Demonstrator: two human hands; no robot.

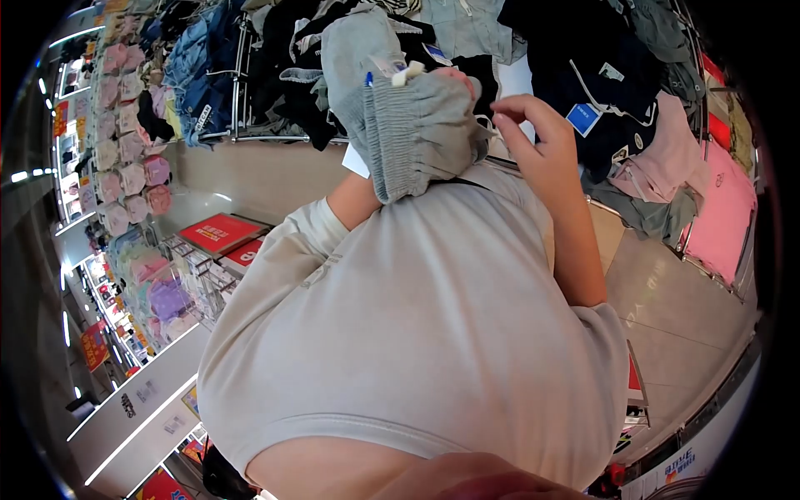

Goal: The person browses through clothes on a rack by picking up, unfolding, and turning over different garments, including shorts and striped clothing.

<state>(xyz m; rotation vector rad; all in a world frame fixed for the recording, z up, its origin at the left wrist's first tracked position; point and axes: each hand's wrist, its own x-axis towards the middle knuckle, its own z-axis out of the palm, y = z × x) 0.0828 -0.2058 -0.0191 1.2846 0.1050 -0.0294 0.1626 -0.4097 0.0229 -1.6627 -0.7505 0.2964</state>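
Note:
Grey elastic-waist pants (pixel 417 133) are bunched up in front of my chest, with the gathered waistband facing me. My left forearm (pixel 354 200) runs behind them; fingertips of my left hand (pixel 454 77) seem to show at their upper edge, holding them up. The rest of that hand is hidden. At the right side of the pants is my right hand (pixel 542 137), its thumb and index finger curved toward each other with a small gap. Near those tips is a thin pale loop (pixel 485 125). A white drawstring (pixel 408 73) lies across the top of the pants.
Dark clothes (pixel 592 50) with a blue tag (pixel 583 119) lie on the display ahead. Pink garments (pixel 721 212) are at the right. Red signs (pixel 223 233) stand at left, beyond which pink caps (pixel 133 179) hang on a wall.

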